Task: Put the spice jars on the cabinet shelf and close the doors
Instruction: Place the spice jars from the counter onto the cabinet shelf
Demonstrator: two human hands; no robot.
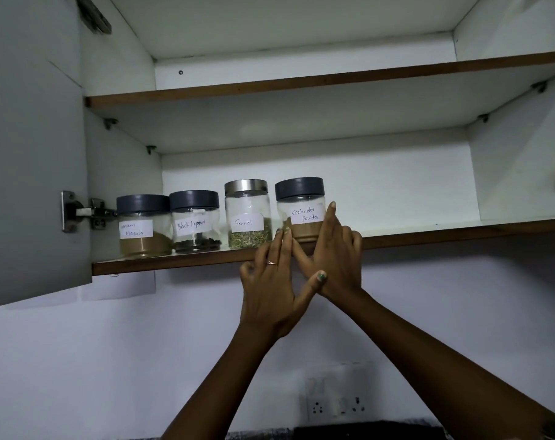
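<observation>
On the lower cabinet shelf (174,263), four spice jars are lined up along the front edge. From the left, the Masala jar (143,225), the Black Pepper jar (195,221) and the Fennel jar (247,214) are set close side by side, the Fennel jar being topped by a metal lid and the others by dark lids. The Coriander Powder jar (300,209) is placed at the right end of the row, just beside the Fennel jar.

The Coriander Powder jar is touched by both hands. The left hand (271,287) is raised with straight fingers laid against the jar's lower left side, a ring being seen on one finger. The right hand (331,258) is crossed over the left thumb, its forefinger stretched up the jar's front and its other fingers bent over the shelf edge beside the jar; whether the jar is gripped cannot be told.

The left cabinet door (31,154) is swung open on its hinge (79,212). An upper shelf (269,87) is seen above. A wall socket (336,406) is mounted on the wall below.
</observation>
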